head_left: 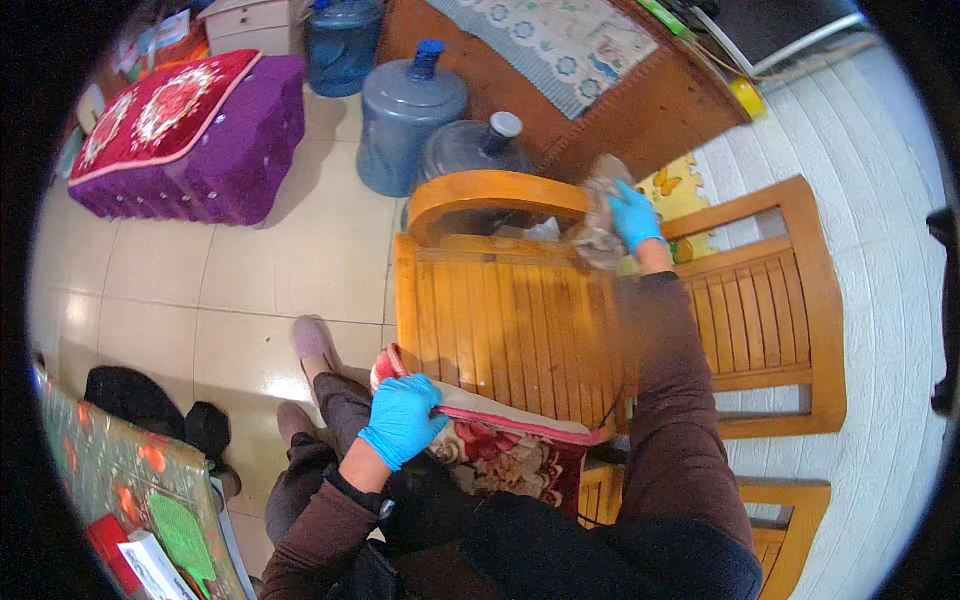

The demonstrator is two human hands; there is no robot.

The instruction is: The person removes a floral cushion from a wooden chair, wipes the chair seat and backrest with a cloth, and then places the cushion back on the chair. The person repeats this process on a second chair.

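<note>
My left hand (401,420), in a blue glove, grips the edge of a red floral seat cushion (502,454). The cushion is folded back over the front of a slatted wooden seat (510,322). Gloved in blue too, my right hand (636,216) holds a crumpled grey-brown cloth (604,221), blurred at its edges. That cloth lies against the rear end of the curved wooden armrest (495,191). To the right rises the slatted wooden backrest (757,307). My right sleeve hides part of the seat's back edge.
Large blue water jugs (412,124) stand just beyond the armrest. A stool under a purple cover (225,161) is at upper left. A table with a patterned cover (97,442) is at lower left, holding a green fly swatter (180,532). The white wall (885,300) borders the backrest.
</note>
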